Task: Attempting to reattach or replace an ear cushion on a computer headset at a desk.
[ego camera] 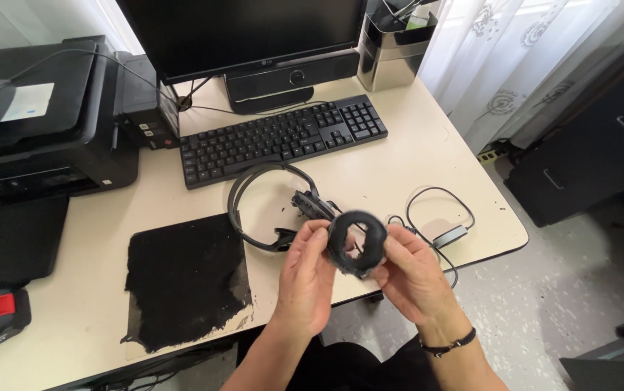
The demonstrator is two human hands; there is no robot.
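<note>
Both my hands hold a round black foam ear cushion (356, 242) above the desk's front edge. My left hand (306, 279) pinches its left rim and my right hand (412, 274) grips its right rim. Just behind the cushion a black headset (257, 206) lies on the cream desk (406, 159), its headband arched toward the keyboard and its bare earpiece (313, 205) next to my fingers. The headset's cable (438, 217) loops to the right with a small inline box on it.
A worn black mouse mat (185, 279) lies left of my hands. A black keyboard (283, 137), monitor (243, 32) and silver holder (391, 51) stand at the back. A black printer (36, 123) fills the left. A dark cabinet (587, 145) stands right of the desk.
</note>
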